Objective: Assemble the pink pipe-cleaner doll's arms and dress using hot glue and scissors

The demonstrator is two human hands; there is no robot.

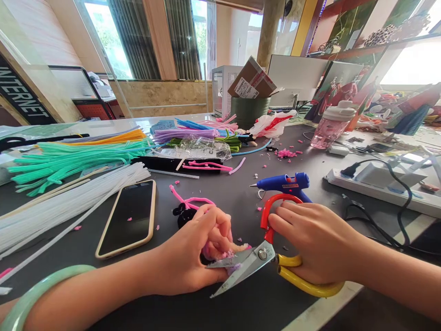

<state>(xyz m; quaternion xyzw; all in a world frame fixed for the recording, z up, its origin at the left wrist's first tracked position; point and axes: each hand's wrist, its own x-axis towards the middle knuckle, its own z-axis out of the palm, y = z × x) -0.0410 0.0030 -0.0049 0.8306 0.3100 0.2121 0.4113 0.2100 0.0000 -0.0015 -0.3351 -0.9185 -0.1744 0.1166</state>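
My right hand [319,236] grips a pair of scissors [262,254] with one red and one yellow handle. The blades stand apart and point toward my left hand [188,257]. Its fingers are closed around a fuzzy pipe-cleaner piece [235,268], pink and pale purple where it shows; most of it is hidden by my fingers. One blade crosses this piece at my fingertips. Just beyond the left hand, a bent pink pipe cleaner [198,201] and a black fuzzy part [186,218] stick out; whether they join the held piece I cannot tell.
A phone [129,220] and white pipe cleaners [79,209] lie at the left, with green ones [79,158] behind. A blue glue gun [289,182] lies beyond the scissors. Rightward are a power strip [379,191] with cables and a pink bottle [331,126]. Pink trimmings [287,153] dot the table.
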